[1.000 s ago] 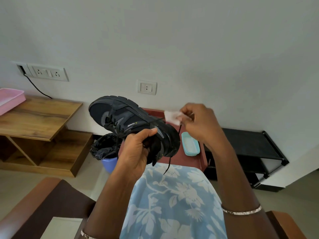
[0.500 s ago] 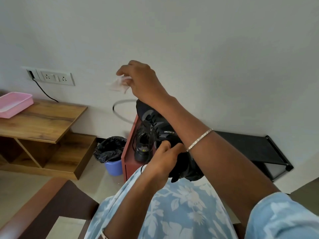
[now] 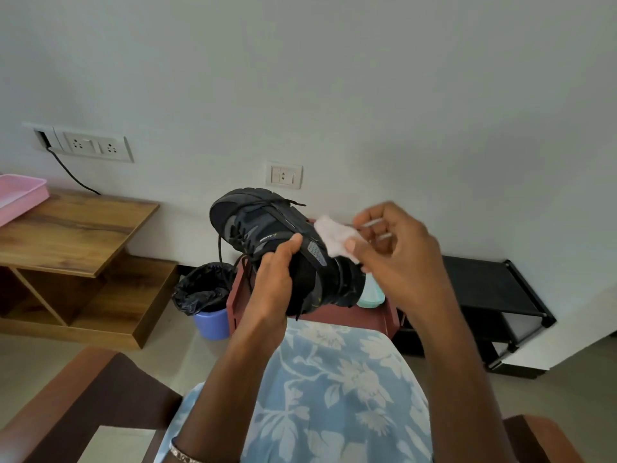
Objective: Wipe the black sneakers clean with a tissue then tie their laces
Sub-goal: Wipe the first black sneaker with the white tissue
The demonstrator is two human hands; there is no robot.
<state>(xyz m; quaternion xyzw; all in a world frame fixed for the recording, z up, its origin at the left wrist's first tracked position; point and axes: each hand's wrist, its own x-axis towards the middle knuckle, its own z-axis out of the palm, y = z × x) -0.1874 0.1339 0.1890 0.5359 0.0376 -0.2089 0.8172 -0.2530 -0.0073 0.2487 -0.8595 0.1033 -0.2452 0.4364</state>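
Wooden shelf unit [image 3: 76,228] at far left, low black rack [image 3: 494,289] at far right. Between them a red-brown table [image 3: 350,317] stands against the wall. Just left of it is a blue bin [image 3: 210,324] with a black liner. A floral-clothed lap fills the near centre.

One black sneaker [image 3: 267,235] is held in the air over the table. It is tipped on its side, toe far-left, sole facing right. The left hand [image 3: 273,282] grips it from below at the ankle end, thumb pressed on the side panel. The right hand [image 3: 397,252] pinches a white tissue [image 3: 334,237] between thumb and fingers at the sole's edge. That hand is blurred, so contact cannot be confirmed. The laces [image 3: 233,259] hang loose and untied below the shoe.

Risks, as judged:
- The one-handed hold sits far back on the shoe. A firm wipe toward the toe could twist it out of the grip.
- The tissue is small and crumpled. It may shred on the tread or slip from the pinch.
- The dangling laces could snag the fingers or drag through dirt already wiped off.

Counts:
- shelf unit, one
- rack, one
- table, one
- bin, one
- wall socket plates, two
- pink tray [image 3: 20,195], one, on the shelf top
- sneaker in view, one; its pair is not seen
- teal container [image 3: 372,294], one, mostly hidden behind the shoe
- tissue, one
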